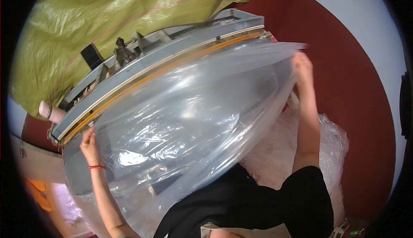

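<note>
A large sheet of clear plastic film [185,109] is stretched between my two hands, over a grey flat work surface [79,169]. My left hand [89,142] pinches the film at its left corner, close to the front of a long metal machine [163,53]. Raised at the far right, my right hand [303,66] grips the opposite corner, slightly blurred. The film sags toward my body in shiny folds. An orange-brown strip [172,61] runs along the machine's near side, just beyond the film's far edge.
A yellow-green woven tarp [129,6] hangs behind the machine. A pink bottle [50,111] sits at its left end. More crumpled clear plastic [333,147] lies at my right, by the dark red floor [361,122]. Something orange [39,195] shows at the lower left.
</note>
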### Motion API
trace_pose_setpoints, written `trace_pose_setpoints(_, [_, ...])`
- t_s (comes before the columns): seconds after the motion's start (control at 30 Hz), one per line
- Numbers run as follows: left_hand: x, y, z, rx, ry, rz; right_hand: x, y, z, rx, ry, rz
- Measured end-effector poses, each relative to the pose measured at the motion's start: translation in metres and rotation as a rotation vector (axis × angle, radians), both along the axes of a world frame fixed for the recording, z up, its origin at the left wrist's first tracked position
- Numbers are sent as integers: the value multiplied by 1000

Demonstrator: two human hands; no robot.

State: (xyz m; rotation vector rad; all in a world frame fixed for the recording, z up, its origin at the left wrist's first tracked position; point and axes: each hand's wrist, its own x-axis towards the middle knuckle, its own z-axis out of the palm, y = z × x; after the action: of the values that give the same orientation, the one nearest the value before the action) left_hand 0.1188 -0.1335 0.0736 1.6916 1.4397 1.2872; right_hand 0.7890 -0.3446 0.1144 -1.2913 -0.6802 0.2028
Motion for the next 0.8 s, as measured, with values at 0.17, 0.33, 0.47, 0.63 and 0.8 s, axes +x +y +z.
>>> trace_pose_setpoints(0.17, [-3, 16, -53, -120, 105, -79, 44, -9, -90, -499, -239, -95])
trace_pose_setpoints(0.33, [6, 4, -42, -129, 66, -59, 16, -43, -80, -618, -123, -72])
trace_pose_setpoints(0.47, [-5, 12, -54, -106, 7, -21, -1, -59, -59, -771, 85, 20])
trace_pose_setpoints(0.63, [-17, 17, -67, -142, -220, 62, 1, -58, -39, -1023, -351, -34])
trace_pose_setpoints(0.8, [-12, 15, -59, -182, -229, 16, 27, 10, -40, -832, -694, -409])
